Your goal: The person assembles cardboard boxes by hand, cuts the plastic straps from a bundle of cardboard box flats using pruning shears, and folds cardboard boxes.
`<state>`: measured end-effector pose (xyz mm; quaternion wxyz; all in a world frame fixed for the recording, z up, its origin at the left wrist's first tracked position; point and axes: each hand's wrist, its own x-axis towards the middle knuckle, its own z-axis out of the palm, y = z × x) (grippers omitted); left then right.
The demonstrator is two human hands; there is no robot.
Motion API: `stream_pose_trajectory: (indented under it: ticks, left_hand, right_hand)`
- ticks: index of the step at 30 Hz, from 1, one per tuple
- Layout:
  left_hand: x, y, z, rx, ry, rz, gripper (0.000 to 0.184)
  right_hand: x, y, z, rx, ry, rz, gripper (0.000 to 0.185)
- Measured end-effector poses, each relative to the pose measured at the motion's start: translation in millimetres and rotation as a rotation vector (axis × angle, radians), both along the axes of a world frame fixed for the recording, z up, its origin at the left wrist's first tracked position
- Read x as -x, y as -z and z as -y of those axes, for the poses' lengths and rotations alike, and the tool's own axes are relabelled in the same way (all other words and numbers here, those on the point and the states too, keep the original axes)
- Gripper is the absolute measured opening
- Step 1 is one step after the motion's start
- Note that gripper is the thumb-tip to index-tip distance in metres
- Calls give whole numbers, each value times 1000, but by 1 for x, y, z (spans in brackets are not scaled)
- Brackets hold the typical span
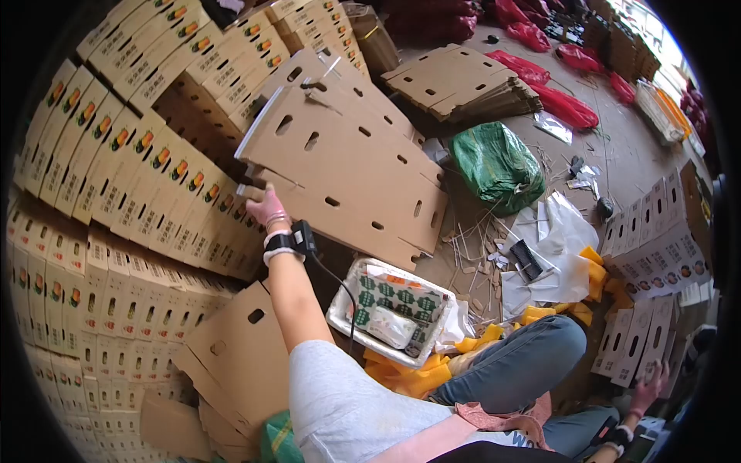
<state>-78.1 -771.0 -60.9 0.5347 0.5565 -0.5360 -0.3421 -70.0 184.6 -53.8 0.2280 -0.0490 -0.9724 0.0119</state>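
My left hand (267, 210), in a pink glove, reaches out to the near left edge of a flattened cardboard box (363, 174). Its fingers are closed at that edge, with the thumb pointing up. The brown sheet has several oval holes and slots, and more flat sheets lie beneath it. Far to the lower right, my right hand (648, 388), also gloved, is beside white printed cartons (637, 343). Its fingers look apart, and nothing shows in them.
Printed fruit cartons (131, 154) are stacked high on the left. Near my knee stands a white foam tray (336, 316) holding labels. Beyond are a green bag (498, 166), flat cardboard (455, 77) and red net bags (567, 106). Yellow foam netting (421, 378) and scraps litter the floor.
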Motion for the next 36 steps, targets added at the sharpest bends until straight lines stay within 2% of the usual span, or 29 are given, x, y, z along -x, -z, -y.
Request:
stream_pose_trajectory:
  ticks: [1,2,3,5,7,10,13,14,18,20,23,24,29,33,36]
  left_hand:
    - [1,10,6,-65,-24,130,61]
    - [4,20,12,-12,-71,111,57]
    - [7,28,17,45,-113,92,53]
    - [5,20,25,21,-119,134,54]
    - [8,-8,14,51,-239,315,59]
    - [6,-48,14,-165,-24,444,70]
    - [14,-58,33,-176,164,835,50]
    - [19,-61,29,-114,138,899,43]
    - [35,-82,24,-125,193,1005,44]
    - [37,-83,25,-133,148,1031,46]
    - [40,-99,-2,-152,136,1007,46]
    - [40,-102,-13,-129,106,993,47]
    - [37,-76,-52,178,58,716,50]
    - [53,-54,-78,436,92,345,43]
    - [70,-72,-117,600,204,181,32]
  right_hand:
    - [-11,-4,-15,-44,10,27,50]
    - [-20,-10,-35,-173,54,43,51]
    - [-27,-7,-71,-187,128,71,51]
    - [-40,-14,-113,-137,142,-3,46]
    - [-61,-18,-160,-321,209,-8,43]
    - [-89,-50,-104,-439,260,-133,35]
    - [-111,-65,-64,-561,272,-233,29]
    - [-118,-66,-50,-601,275,-264,27]
    - [-140,-54,-37,-694,299,-309,23]
    - [-157,-36,-54,-500,370,-250,22]
    - [-172,-19,-79,-215,427,-151,19]
    - [-175,-20,-76,-194,469,-51,18]
    - [-176,-14,-72,-268,450,70,25]
    - [-159,-28,-64,-209,375,94,27]
    - [-147,-42,-55,-196,281,73,25]
